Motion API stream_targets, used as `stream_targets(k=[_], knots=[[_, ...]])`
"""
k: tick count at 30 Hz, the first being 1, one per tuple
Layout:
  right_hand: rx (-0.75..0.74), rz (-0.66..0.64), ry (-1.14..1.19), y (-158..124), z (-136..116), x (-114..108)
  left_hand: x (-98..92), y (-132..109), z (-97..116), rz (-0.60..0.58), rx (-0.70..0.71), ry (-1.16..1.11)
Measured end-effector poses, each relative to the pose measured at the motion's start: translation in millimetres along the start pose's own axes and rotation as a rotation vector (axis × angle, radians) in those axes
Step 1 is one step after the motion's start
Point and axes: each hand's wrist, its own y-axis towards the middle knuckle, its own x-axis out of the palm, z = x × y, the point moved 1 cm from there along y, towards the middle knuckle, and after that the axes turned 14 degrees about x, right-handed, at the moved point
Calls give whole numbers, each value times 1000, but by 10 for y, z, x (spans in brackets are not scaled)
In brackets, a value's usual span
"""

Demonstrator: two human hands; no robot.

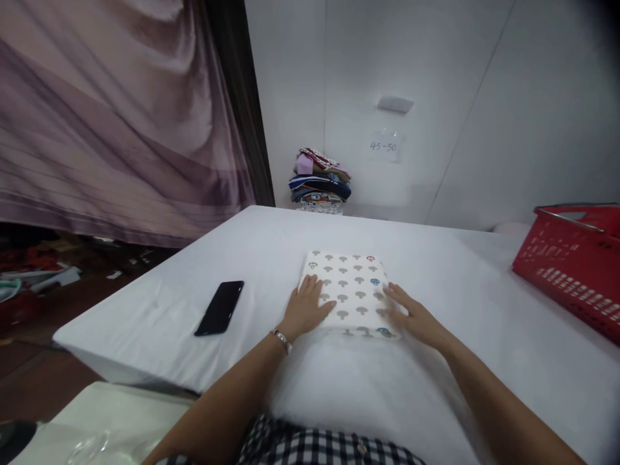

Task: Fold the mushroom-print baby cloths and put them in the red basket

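Observation:
In the head view, a folded white cloth (349, 296) with grey mushroom prints and a few coloured ones lies in a neat rectangle on the white-covered table (271, 248). My left hand (307, 307) rests on its left edge, fingers stretched out and thumb spread over the fabric. At the right edge my right hand (411, 313) lies along the side, its fingers extended and touching or nearly touching the cloth. Neither hand grips the fabric.
A black phone (220, 308) lies on the table to the left. A red plastic basket (574, 265) stands at the right. Folded clothes (320, 184) are stacked beyond the far edge, by the wall. A pink curtain (121, 116) hangs at left; a pale stool-like surface (116, 413) is below.

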Motion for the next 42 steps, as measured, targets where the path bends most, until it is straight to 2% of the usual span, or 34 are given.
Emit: stream_targets(k=[2,5,7,11,14,16,19,22,24,28,31,34,37,42], knots=[[-20,93,-102,165,-230,14,6,2,-3,1,0,13],[-90,165,-310,523,-568,122,-7,5,5,-17,-14,22],[-33,167,-412,780,-673,218,-17,4,13,-25,-21,21],[115,172,-522,1117,-575,378,-7,-21,12,-23,-23,28],[116,197,-537,1184,-445,439,-21,-29,3,-41,-32,18],[102,204,-539,1187,-402,456,-76,17,14,-95,-41,-4],[96,221,-549,1187,-392,463,-214,215,53,-142,-64,-10],[95,231,-567,1193,-393,468,-299,522,57,-18,-38,59],[95,234,-564,1193,-387,478,-259,701,-2,51,-28,91],[60,236,-453,1187,-373,493,-31,843,-208,21,-131,25],[60,218,-169,1219,-343,417,75,826,-295,28,-149,0],[136,232,71,1303,-264,211,88,812,-301,29,-143,-12],[207,246,150,1417,-173,-26,76,817,-285,33,-140,-19],[221,103,228,1594,-163,-204,80,820,-285,28,-143,-21]])
